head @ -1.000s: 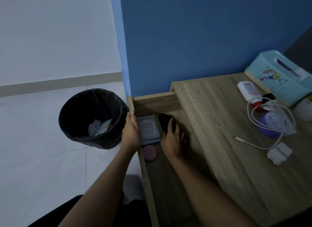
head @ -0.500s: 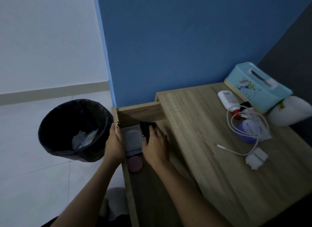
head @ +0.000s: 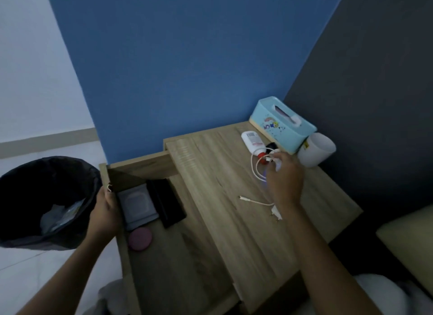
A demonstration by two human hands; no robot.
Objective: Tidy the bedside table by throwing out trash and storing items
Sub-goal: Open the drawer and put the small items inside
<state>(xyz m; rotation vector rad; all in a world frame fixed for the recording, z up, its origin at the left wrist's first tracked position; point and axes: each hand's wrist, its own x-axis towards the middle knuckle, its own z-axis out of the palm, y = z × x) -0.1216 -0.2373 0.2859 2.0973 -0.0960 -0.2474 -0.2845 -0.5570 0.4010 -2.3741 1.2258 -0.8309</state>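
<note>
The bedside table has its drawer pulled out on the left. Inside the drawer lie a grey pouch, a black flat item and a pink round disc. My left hand grips the drawer's left wall. My right hand is over the table top, its fingers curled on the loop of a white cable. The cable's loose end and a white plug lie on the wood. A purple object is mostly hidden under the hand.
A black-lined trash bin with wrappers in it stands on the floor left of the drawer. At the table's back right are a light blue tissue box, a white bottle with red cap and a white cup. A bed edge lies right.
My right hand left the black item in the drawer and moved right onto the table top, to the white cable. My left hand stayed on the drawer's wall. The view swung right.
</note>
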